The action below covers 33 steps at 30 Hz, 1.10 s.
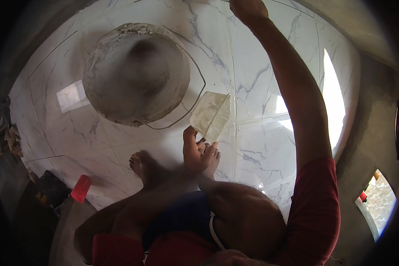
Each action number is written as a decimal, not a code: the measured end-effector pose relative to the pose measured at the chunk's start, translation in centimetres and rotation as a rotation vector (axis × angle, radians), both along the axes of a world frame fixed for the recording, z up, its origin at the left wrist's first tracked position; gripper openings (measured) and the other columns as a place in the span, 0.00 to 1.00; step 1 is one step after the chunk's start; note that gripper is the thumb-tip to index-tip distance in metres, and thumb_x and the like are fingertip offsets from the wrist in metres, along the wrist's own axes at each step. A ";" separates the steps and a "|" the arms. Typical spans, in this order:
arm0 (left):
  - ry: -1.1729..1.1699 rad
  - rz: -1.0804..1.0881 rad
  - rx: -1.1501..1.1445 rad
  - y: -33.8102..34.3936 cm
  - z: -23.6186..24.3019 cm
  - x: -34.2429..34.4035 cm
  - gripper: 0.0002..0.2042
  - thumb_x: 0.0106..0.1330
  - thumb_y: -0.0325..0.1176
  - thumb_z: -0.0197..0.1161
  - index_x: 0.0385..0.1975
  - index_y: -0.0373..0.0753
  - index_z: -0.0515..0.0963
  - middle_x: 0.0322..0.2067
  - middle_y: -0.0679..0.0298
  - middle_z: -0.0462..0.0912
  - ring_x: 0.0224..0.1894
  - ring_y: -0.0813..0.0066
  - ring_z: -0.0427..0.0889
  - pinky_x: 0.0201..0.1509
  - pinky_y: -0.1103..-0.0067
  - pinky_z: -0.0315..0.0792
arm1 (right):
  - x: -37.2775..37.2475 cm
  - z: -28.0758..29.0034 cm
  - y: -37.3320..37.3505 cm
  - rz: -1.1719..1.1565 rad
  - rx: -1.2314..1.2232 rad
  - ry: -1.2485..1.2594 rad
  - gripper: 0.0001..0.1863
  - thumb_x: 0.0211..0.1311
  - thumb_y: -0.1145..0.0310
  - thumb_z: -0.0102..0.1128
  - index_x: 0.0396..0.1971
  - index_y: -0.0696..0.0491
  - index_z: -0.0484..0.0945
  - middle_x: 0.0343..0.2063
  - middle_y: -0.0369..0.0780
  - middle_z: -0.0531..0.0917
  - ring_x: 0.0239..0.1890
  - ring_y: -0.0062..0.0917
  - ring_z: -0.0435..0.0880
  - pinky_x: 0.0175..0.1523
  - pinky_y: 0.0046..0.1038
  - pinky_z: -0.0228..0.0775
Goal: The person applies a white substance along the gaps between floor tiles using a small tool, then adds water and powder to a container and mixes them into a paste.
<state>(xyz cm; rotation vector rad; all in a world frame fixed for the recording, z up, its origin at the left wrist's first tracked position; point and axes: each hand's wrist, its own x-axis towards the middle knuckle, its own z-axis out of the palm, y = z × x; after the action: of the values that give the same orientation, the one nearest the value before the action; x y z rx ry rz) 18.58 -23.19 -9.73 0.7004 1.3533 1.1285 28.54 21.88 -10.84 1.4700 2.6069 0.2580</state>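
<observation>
Pale plastic, the tub jutted past the left hand gripping it, bucket ahead-left of those fingers; perhaps one hand sufficed because the right hand stretched far forward (its grip, cropped, I couldn't tell).

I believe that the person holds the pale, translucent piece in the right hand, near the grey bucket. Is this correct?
The side is wrong: the head view shows the left hand holding the pale, translucent piece, near the grey bucket.
</observation>
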 end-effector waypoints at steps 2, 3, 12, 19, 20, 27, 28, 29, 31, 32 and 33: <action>0.046 -0.028 -0.002 -0.6 -0.5 -0.3 0.37 0.57 0.20 0.65 0.68 0.30 0.57 0.61 0.48 0.59 0.64 0.54 0.68 0.62 0.59 0.77 | 0.6 -0.3 -2.9 0.065 -0.011 0.019 0.09 0.66 0.68 0.55 0.33 0.56 0.82 0.33 0.45 0.85 0.38 0.40 0.87 0.44 0.40 0.80; 0.052 -0.034 -0.004 -0.8 -0.9 -0.7 0.36 0.57 0.21 0.66 0.67 0.32 0.58 0.61 0.48 0.60 0.64 0.54 0.68 0.62 0.59 0.77 | 0.6 0.2 -4.6 0.136 -0.017 0.043 0.08 0.65 0.66 0.57 0.33 0.54 0.82 0.32 0.45 0.84 0.35 0.41 0.87 0.41 0.40 0.81; 0.204 -0.303 0.037 -0.6 0.1 -4.2 0.34 0.58 0.24 0.69 0.64 0.34 0.61 0.60 0.50 0.63 0.64 0.55 0.70 0.60 0.64 0.79 | 6.9 2.0 -21.5 0.126 -0.145 0.104 0.04 0.55 0.74 0.61 0.31 0.54 0.77 0.31 0.39 0.81 0.34 0.27 0.86 0.33 0.28 0.83; 0.206 -0.356 0.017 -1.7 0.4 -4.7 0.37 0.58 0.25 0.69 0.67 0.32 0.57 0.62 0.47 0.60 0.66 0.52 0.69 0.63 0.64 0.78 | 10.8 3.8 -29.5 0.080 -0.205 0.184 0.07 0.59 0.71 0.63 0.36 0.54 0.75 0.30 0.38 0.78 0.32 0.27 0.84 0.30 0.29 0.82; 0.210 -0.355 0.013 -1.8 0.5 -4.6 0.37 0.58 0.25 0.69 0.67 0.32 0.57 0.62 0.47 0.60 0.66 0.52 0.69 0.63 0.64 0.78 | 11.1 4.1 -29.5 0.039 -0.227 0.212 0.08 0.61 0.69 0.64 0.37 0.53 0.76 0.30 0.38 0.78 0.33 0.27 0.84 0.30 0.29 0.82; 0.217 -0.331 0.073 -1.7 0.9 -3.3 0.36 0.57 0.25 0.70 0.65 0.32 0.59 0.59 0.49 0.64 0.63 0.54 0.71 0.58 0.65 0.80 | 11.5 4.5 -22.0 -0.144 -0.187 0.587 0.13 0.64 0.69 0.66 0.46 0.56 0.78 0.38 0.41 0.86 0.40 0.36 0.86 0.43 0.36 0.80; 0.199 -0.349 0.072 -1.7 0.9 -3.4 0.37 0.58 0.24 0.68 0.67 0.32 0.57 0.61 0.47 0.61 0.65 0.52 0.69 0.61 0.63 0.79 | 11.4 4.4 -21.2 -0.140 -0.191 0.593 0.13 0.64 0.69 0.66 0.46 0.56 0.78 0.38 0.41 0.86 0.40 0.36 0.86 0.43 0.36 0.80; 0.205 -0.345 0.068 -1.6 0.9 -3.3 0.37 0.58 0.24 0.68 0.67 0.32 0.57 0.61 0.47 0.61 0.65 0.52 0.69 0.61 0.63 0.79 | 11.3 4.3 -20.5 -0.158 -0.218 0.669 0.13 0.64 0.71 0.65 0.48 0.55 0.79 0.39 0.42 0.86 0.42 0.37 0.85 0.45 0.37 0.80; 0.224 -0.325 0.055 -1.3 1.1 -3.0 0.36 0.58 0.24 0.69 0.67 0.34 0.58 0.61 0.48 0.62 0.64 0.53 0.70 0.60 0.64 0.80 | 11.8 3.6 -19.5 -0.178 -0.247 0.740 0.14 0.64 0.73 0.64 0.49 0.55 0.80 0.41 0.43 0.86 0.43 0.38 0.85 0.46 0.38 0.79; 0.224 -0.323 0.053 -1.2 1.2 -2.9 0.36 0.58 0.24 0.69 0.67 0.34 0.58 0.61 0.48 0.62 0.64 0.53 0.70 0.60 0.64 0.80 | 12.2 2.8 -19.3 -0.087 -0.253 0.727 0.15 0.64 0.74 0.64 0.50 0.54 0.81 0.43 0.43 0.85 0.44 0.38 0.84 0.48 0.38 0.79; 0.204 -0.304 0.023 -0.9 1.6 -2.9 0.36 0.57 0.25 0.69 0.66 0.34 0.59 0.61 0.49 0.62 0.64 0.55 0.70 0.60 0.65 0.80 | 12.4 2.1 -19.2 0.004 -0.260 0.714 0.16 0.63 0.75 0.64 0.52 0.53 0.81 0.44 0.43 0.85 0.46 0.39 0.84 0.50 0.38 0.78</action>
<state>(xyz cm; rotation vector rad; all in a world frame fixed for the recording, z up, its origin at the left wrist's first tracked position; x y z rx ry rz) 15.72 -24.08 -8.16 1.0231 1.3490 0.8481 40.96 2.64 -8.72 1.6788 2.9825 -0.7113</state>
